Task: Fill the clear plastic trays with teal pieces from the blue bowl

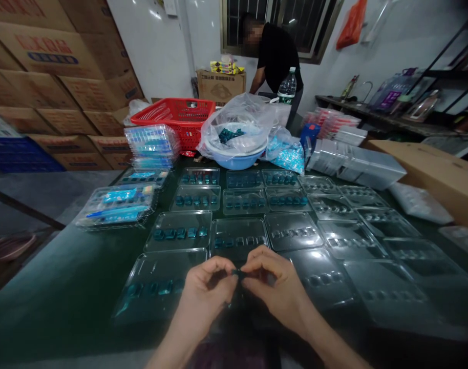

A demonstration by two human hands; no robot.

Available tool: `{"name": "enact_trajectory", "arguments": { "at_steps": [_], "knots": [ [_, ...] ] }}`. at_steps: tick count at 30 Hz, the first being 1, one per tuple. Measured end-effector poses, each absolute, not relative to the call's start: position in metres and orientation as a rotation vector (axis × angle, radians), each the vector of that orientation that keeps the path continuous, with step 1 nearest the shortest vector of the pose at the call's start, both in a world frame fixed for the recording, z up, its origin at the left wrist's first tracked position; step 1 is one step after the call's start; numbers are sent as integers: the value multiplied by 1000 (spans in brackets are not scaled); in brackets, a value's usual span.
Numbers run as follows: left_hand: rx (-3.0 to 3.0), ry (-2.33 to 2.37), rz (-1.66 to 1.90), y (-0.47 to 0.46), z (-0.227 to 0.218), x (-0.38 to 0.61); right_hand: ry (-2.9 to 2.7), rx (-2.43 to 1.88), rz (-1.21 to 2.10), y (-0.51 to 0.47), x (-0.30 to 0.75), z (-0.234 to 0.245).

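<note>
My left hand (pixel 205 289) and my right hand (pixel 276 287) meet at the table's near edge, fingers pinched together on a small dark teal piece (pixel 237 272) held between them. They hover over clear plastic blister trays (pixel 291 230) laid in rows on the dark table. Some trays, like the one (pixel 179 231) left of my hands, have small teal pieces in their pockets. Others to the right (pixel 387 294) have empty pockets.
A pale blue basin (pixel 236 160) in a clear bag holds teal pieces. A red basket (pixel 176 115), stacked filled trays (pixel 153 146), a stack of clear packs (pixel 357 164), a water bottle (pixel 288 87) and cardboard boxes (pixel 45 56) surround the table. A person in black (pixel 276 56) stands behind.
</note>
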State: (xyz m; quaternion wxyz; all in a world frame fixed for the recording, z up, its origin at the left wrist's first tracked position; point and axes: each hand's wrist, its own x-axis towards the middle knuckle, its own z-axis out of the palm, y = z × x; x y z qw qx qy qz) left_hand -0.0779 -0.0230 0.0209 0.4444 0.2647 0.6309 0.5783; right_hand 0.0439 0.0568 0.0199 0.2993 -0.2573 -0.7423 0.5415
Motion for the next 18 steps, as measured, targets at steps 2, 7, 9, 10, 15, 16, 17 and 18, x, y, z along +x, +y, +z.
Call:
{"name": "enact_trajectory", "arguments": {
  "at_steps": [2,7,9,10,15,16,17,18],
  "knots": [
    [770,1621,1431,-23,19,-78,-2040,-701,1399,56,46,21],
    [955,1746,1372,-24,18,-76,-2105,-734,1339,54,49,19],
    [969,1760,1342,-23,19,-74,-2131,-756,1316,53,50,18],
    [968,1761,1324,-23,19,-74,-2142,-769,1303,52,51,19],
    [877,1572,1258,-25,22,-77,-2005,-778,1469,51,55,22],
    [879,1514,1256,-26,22,-78,-1928,-791,1578,53,56,21],
    [891,1461,1260,-26,22,-79,-1841,-809,1699,54,56,20],
    [900,1409,1262,-27,21,-79,-1750,-824,1821,56,56,17]
  ]
}}
